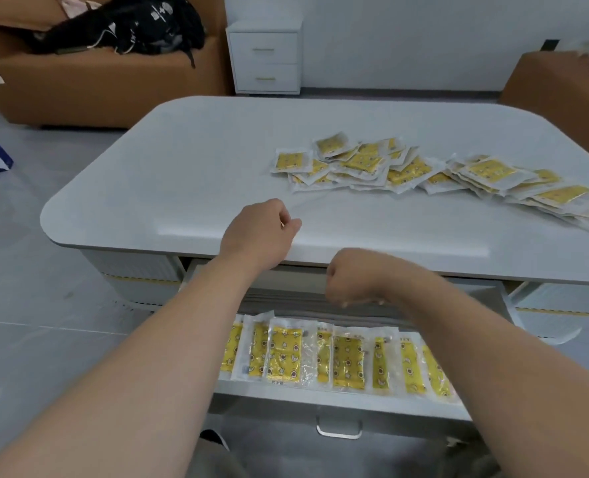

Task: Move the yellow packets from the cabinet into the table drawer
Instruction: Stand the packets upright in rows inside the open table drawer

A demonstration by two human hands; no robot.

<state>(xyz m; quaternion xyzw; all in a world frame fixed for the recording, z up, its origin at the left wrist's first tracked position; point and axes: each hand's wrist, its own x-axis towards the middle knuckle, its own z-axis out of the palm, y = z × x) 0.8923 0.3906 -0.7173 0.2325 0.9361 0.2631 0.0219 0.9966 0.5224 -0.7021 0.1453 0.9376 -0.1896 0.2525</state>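
Left grip (262,232) curled empty, right grip (346,281) blurred, unclear, glossy yellow packets (348,360) in drawer (320,401)

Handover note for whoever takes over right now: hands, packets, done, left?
Left hand: curled over the table edge, nothing seen in it.
Right hand: blurred above the open drawer; grip unclear.
Done: a row of packets lies in the drawer.
Left: the pile on the table top still has to go into the drawer.
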